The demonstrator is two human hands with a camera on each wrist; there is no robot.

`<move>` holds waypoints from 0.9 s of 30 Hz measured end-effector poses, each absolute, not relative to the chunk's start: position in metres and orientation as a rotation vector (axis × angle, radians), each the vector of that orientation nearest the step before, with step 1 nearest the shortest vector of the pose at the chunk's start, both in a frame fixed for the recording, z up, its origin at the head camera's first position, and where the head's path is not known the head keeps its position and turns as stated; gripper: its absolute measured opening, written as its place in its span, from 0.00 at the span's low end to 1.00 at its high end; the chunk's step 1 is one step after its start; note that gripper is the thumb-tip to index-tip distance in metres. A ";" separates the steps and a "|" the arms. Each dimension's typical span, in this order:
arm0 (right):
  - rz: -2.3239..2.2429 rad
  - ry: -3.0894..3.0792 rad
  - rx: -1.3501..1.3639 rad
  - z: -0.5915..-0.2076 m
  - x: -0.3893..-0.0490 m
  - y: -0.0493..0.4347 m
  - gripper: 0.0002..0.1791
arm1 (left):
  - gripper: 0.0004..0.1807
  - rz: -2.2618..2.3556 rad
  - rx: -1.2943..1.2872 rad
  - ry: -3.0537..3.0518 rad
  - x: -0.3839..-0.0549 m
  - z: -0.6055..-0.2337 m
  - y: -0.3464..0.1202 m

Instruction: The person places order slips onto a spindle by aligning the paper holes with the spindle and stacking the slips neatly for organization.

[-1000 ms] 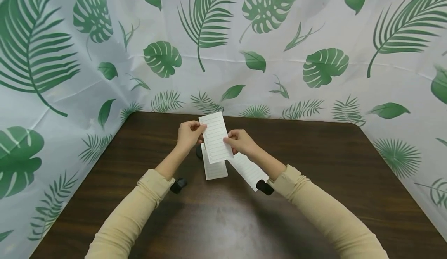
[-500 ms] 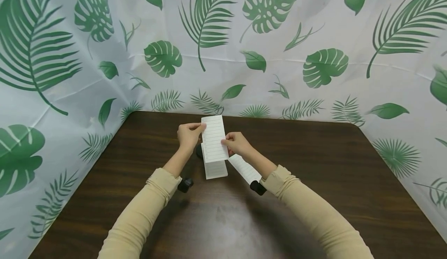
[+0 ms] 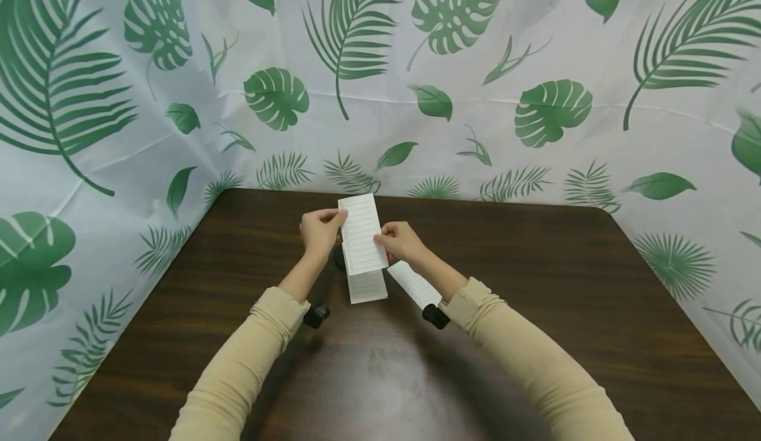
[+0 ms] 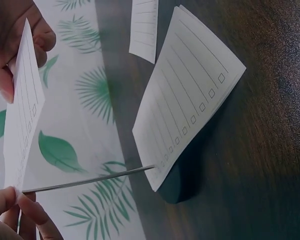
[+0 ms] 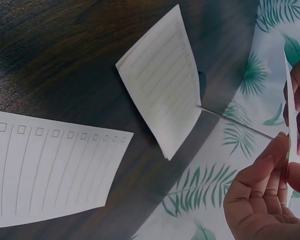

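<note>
A white lined checklist sheet (image 3: 364, 233) is held up in front of me by both hands. My left hand (image 3: 319, 233) pinches its upper left edge between thumb and fingers, and my right hand (image 3: 406, 241) pinches its right edge. Below it, a paper stack (image 3: 366, 288) with the same lines and checkboxes sits tilted on a thin metal spike (image 4: 90, 180) that rises from a dark base (image 3: 339, 257). The spike's upper end reaches the raised sheet near the fingers. Whether it pierces the sheet, I cannot tell.
More lined paper (image 3: 414, 282) lies on the dark wooden table (image 3: 535, 282), right of the stack and partly under my right wrist. A black wrist camera (image 3: 316, 315) sits under each forearm. A leaf-printed curtain (image 3: 380, 124) stands behind the table.
The sheet has turned slightly more upright, then shifted a little left and up. My right hand and forearm have moved left, covering more of the lying paper. Both grips stay.
</note>
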State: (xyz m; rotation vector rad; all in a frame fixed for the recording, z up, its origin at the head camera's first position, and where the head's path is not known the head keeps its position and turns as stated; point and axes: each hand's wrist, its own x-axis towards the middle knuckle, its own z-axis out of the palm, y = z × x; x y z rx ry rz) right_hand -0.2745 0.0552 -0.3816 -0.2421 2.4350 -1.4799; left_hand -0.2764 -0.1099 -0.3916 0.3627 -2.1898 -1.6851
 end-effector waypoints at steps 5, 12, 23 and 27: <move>-1.486 2.433 -0.272 -0.378 -0.275 0.056 0.08 | 0.13 -1.688 0.360 -2.157 -0.278 -0.393 -0.109; -1.498 2.423 -0.313 -0.374 -0.277 0.058 0.07 | 0.12 -1.757 0.368 -2.145 -0.281 -0.392 -0.109; -1.477 2.352 -0.207 -0.386 -0.284 0.052 0.09 | 0.17 -2.139 0.500 -2.233 -0.290 -0.384 -0.124; -1.445 2.327 -0.205 -0.397 -0.285 0.051 0.10 | 0.16 -2.081 0.571 -2.247 -0.296 -0.400 -0.122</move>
